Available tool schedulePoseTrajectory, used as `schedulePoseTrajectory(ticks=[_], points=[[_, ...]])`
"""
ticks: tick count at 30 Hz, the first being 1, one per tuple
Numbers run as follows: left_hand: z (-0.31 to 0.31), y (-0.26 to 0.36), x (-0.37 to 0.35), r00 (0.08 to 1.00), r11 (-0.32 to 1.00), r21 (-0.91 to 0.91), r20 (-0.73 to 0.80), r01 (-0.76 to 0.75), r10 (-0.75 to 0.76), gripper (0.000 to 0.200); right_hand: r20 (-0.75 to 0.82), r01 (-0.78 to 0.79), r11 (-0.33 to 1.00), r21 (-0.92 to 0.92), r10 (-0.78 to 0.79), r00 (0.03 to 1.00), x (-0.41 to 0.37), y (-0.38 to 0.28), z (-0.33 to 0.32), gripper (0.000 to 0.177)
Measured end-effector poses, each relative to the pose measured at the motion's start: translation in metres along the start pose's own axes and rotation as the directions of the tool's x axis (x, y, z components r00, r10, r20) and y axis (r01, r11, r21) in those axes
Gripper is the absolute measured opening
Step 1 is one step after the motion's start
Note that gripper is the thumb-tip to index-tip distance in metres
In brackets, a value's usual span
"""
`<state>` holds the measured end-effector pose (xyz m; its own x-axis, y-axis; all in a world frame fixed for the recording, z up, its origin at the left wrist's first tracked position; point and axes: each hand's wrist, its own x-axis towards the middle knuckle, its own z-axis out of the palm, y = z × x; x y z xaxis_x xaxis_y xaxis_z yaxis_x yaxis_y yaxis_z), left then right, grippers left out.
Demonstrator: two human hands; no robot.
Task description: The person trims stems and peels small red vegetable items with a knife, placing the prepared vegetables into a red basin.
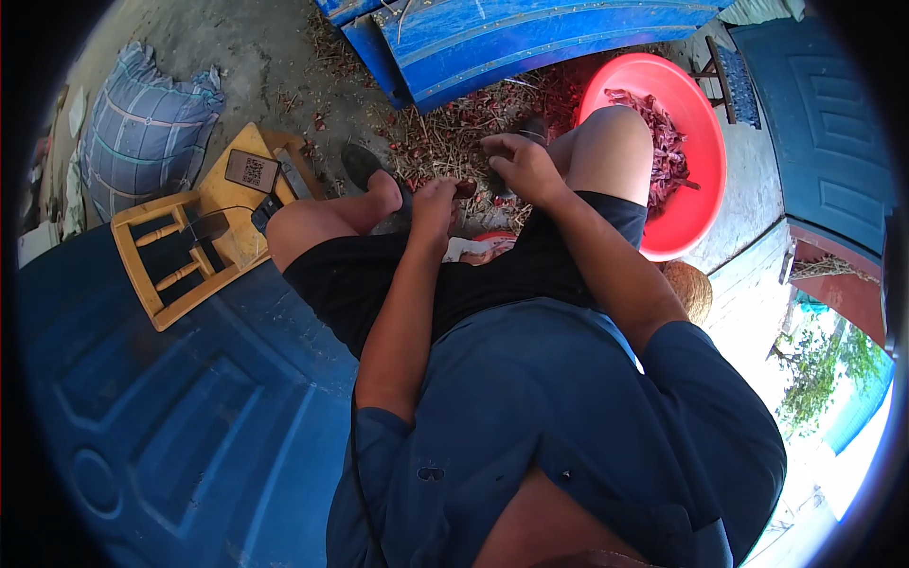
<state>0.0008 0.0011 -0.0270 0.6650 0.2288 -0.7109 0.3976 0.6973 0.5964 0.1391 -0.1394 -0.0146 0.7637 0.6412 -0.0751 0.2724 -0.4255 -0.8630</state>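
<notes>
My left hand is in front of my lap, its fingers closed on a dark red dried chili pepper. To its right, my right hand hovers near my right knee with fingers apart and nothing visible in them. Beyond both hands, the ground is strewn with dry stems and red bits. A large red basin stands beside my right leg, with a heap of dried chili peppers in it. Between my thighs, a whitish and red item shows partly; my shorts hide the rest.
A wooden chair lies at the left, with a QR-code card and a dark device on it. A stuffed plaid sack sits behind it. A blue metal body stands ahead. Blue door panels flank both sides.
</notes>
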Motion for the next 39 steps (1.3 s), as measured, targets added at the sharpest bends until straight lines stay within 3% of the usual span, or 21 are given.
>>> schedulePoseTrajectory(ticks=[1,2,4,8,10,12,14,15,18,21,22,23,24,25,27,29,31,33,35,37,39], points=[[0.0,0.001,-0.002,1.0,1.0,-0.014,0.005,-0.006,0.007,0.012,0.113,-0.12,0.977,0.175,0.101,0.988,0.0,0.003,0.001,0.03],[0.003,0.002,-0.002,1.0,1.0,-0.026,0.016,-0.016,0.016,0.012,0.101,-0.112,0.979,0.172,0.095,0.99,-0.003,0.004,0.004,0.03],[0.004,0.005,-0.004,1.0,1.0,0.002,0.007,-0.023,0.023,0.012,0.368,-0.118,0.979,0.168,0.048,0.928,-0.012,-0.01,0.005,0.027],[0.017,0.01,-0.01,0.999,0.999,0.027,-0.038,-0.034,0.035,0.014,0.238,0.007,0.995,0.101,-0.031,0.971,-0.012,-0.028,-0.007,0.022],[0.016,0.009,-0.012,0.998,0.998,0.006,0.035,-0.056,0.056,0.013,0.28,-0.34,0.887,0.312,0.256,0.925,-0.006,-0.054,-0.024,0.018],[0.008,0.007,-0.01,0.997,0.999,0.031,0.065,-0.037,0.035,0.013,0.211,-0.334,0.822,0.461,0.264,0.941,0.0,-0.038,-0.034,0.014],[0.0,-0.001,-0.001,0.999,0.996,0.086,0.036,-0.017,0.014,0.013,-0.027,-0.211,0.829,0.518,0.262,0.965,0.008,-0.043,-0.064,0.013],[-0.003,-0.006,-0.001,1.0,0.997,0.083,0.027,-0.011,0.008,0.013,-0.069,-0.155,0.781,0.605,0.245,0.967,0.007,-0.049,-0.09,0.013],[0.0,-0.003,-0.005,1.0,0.998,0.069,0.023,0.011,-0.012,0.013,-0.496,0.062,0.853,0.518,0.24,0.835,-0.002,-0.054,-0.169,0.012],[0.0,-0.004,-0.003,0.999,0.995,0.093,0.027,-0.021,0.019,0.013,-0.763,-0.056,0.986,0.16,0.159,0.626,-0.031,-0.014,-0.246,0.015],[0.001,-0.006,-0.001,0.999,0.996,0.083,0.03,-0.023,0.021,0.013,-0.803,-0.25,0.956,-0.155,0.026,0.596,-0.045,0.015,-0.265,0.017],[0.0,-0.008,0.001,0.999,0.997,0.069,0.051,-0.018,0.014,0.014,-0.797,-0.428,0.792,-0.435,-0.117,0.592,-0.059,0.041,-0.279,0.02],[0.002,-0.009,0.005,0.997,0.999,0.051,0.07,-0.017,0.013,0.015,-0.793,-0.489,0.774,-0.402,-0.028,0.608,-0.066,0.054,-0.285,0.028],[0.004,-0.011,0.008,0.997,0.999,0.038,0.068,-0.023,0.021,0.015,-0.787,-0.478,0.775,-0.412,-0.039,0.615,-0.054,0.038,-0.278,0.028],[0.006,-0.015,0.008,0.994,0.997,0.072,0.112,-0.012,0.003,0.015,-0.71,-0.193,0.976,-0.103,0.064,0.701,-0.031,0.006,-0.24,0.024],[0.014,-0.01,0.0,0.996,0.996,0.084,0.089,0.012,-0.019,0.015,-0.562,0.004,0.999,-0.045,-0.028,0.827,0.014,-0.03,-0.197,0.025],[0.014,-0.004,-0.002,0.997,0.996,0.092,0.068,0.023,-0.029,0.015,-0.401,0.096,0.99,0.101,-0.047,0.915,0.061,-0.088,-0.149,0.024],[0.006,-0.005,-0.003,0.996,0.998,0.055,0.083,0.021,-0.025,0.011,-0.294,0.263,0.962,-0.073,-0.272,0.916,0.105,-0.142,-0.112,0.026],[-0.001,0.001,-0.01,0.998,1.0,0.028,0.061,-0.01,0.008,0.012,-0.251,0.314,0.913,-0.259,-0.378,0.891,0.146,-0.187,-0.082,0.03],[-0.012,0.004,-0.016,0.998,0.999,-0.013,0.046,-0.049,0.05,0.012,-0.288,0.299,0.834,-0.463,-0.461,0.839,0.183,-0.21,-0.057,0.034],[-0.021,0.003,-0.018,0.997,0.997,-0.032,0.031,-0.064,0.064,0.012,-0.273,0.292,0.781,-0.552,-0.501,0.821,0.215,-0.215,-0.039,0.033]])
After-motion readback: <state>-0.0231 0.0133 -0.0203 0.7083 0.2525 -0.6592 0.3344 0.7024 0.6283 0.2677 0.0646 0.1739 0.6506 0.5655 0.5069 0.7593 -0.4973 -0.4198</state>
